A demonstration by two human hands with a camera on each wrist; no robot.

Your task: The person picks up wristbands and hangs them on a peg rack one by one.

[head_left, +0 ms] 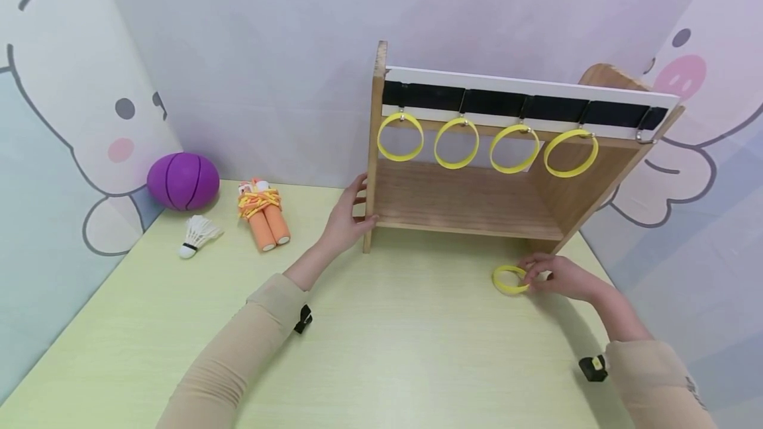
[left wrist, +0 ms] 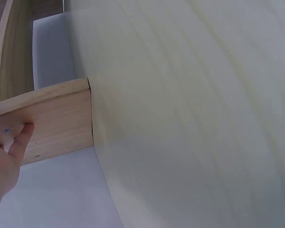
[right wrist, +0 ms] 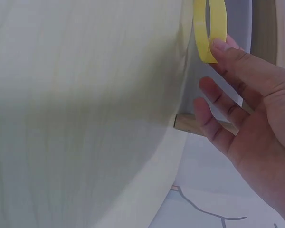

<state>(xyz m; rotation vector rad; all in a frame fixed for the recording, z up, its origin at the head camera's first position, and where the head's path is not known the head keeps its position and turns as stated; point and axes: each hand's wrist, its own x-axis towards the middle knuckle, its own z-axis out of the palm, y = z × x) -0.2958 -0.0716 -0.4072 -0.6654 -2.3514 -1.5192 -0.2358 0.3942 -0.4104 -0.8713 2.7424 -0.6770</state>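
My right hand (head_left: 554, 277) pinches a yellow ring (right wrist: 218, 23) between thumb and forefinger, low over the table in front of a wooden rack's (head_left: 465, 196) right side. In the right wrist view the other fingers are spread below the ring. Several similar yellow rings (head_left: 401, 156) hang from metal hooks along the rack's black-and-white strip (head_left: 435, 96). The rightmost hook (head_left: 642, 136) holds no ring. My left hand (head_left: 346, 220) touches the rack's left side panel (left wrist: 57, 123) with its fingers extended, the thumb near the front edge.
A purple ball (head_left: 183, 181) sits at the table's back left. Beside it lie a white shuttlecock (head_left: 199, 235) and an orange-handled jump rope (head_left: 262, 214), its cord wound up. Cartoon-printed walls (head_left: 256, 65) enclose the pale table (head_left: 381, 343).
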